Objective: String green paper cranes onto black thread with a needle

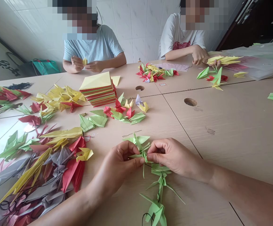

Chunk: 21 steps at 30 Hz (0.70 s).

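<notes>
On the near side of the paper stack [98, 91], and to its right, we observe the left hand [120, 161] and the right hand [175, 157] working over the table [221, 141]. Between them is the green paper bird [144, 153], well apart from the stack.

Containers: behind the stack and to its left, we note a teal bag [47, 67]; we cannot tell its contents. Beyond the stack and to its right stands a small bottle [139, 59], its contents too small to make out.

Writing: far to the left of the stack, a pale panel [3, 55] bears dark characters that we cannot read with certainty. Right of the stack lies a small label [162, 84] with red marking, likewise illegible to us.

Grip: the left hand is closed in a pinch, thumb and fingers grasping the green paper bird from the left. The right hand pinches its right side between thumb and forefinger, the fingertips of the two hands close together. Nearer to us than the stack, a string of green birds [158, 212] runs below the hands, with dark cord visible.

Surroundings: we find yellow birds [62, 95] just left of the stack and a mixed heap [56, 166] on its near left side. Beyond the stack, one person [98, 47] holds a yellow folded piece [85, 61]; farther right, another person [181, 40] holds a yellow paper bundle [223, 60].
</notes>
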{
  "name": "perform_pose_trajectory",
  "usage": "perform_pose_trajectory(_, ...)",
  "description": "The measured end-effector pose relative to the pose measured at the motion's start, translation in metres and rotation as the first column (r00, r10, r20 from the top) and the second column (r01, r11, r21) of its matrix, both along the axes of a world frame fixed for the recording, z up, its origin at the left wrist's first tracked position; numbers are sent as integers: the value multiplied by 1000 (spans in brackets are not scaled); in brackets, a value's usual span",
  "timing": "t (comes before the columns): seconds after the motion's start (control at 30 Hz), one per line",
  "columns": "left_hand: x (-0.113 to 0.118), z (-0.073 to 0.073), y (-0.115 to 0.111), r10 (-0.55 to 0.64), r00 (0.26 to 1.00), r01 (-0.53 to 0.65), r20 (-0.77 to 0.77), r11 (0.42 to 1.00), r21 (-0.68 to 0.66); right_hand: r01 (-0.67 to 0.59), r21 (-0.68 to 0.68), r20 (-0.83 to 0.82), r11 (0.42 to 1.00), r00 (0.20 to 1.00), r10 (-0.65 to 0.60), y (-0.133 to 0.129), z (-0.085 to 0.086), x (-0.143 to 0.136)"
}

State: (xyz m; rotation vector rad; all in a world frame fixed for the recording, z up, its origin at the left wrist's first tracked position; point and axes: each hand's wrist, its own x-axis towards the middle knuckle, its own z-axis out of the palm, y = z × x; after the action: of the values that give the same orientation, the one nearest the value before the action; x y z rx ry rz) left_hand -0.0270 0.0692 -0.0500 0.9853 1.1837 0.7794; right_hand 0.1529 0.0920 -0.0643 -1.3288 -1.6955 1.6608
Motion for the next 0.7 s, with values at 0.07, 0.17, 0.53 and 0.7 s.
perform_pose_trajectory(0.07,-1,0,0,-4,1000,5,30,1000,-9,-19,-14,-8,1000,1000,19,2,1,1)
perform_pose_trajectory(0.17,-3,-1,2,-18,995,22,97,999,-41,-47,-71,-45,996,998,44,5,3,2)
perform_pose_trajectory(0.53,-2,-6,0,-24,985,29,173,999,-30,-96,-38,-52,995,994,94,3,6,1)
perform_pose_trajectory(0.7,-2,-5,1,-41,993,42,111,999,0,-120,96,-15,988,992,122,1,8,-1)
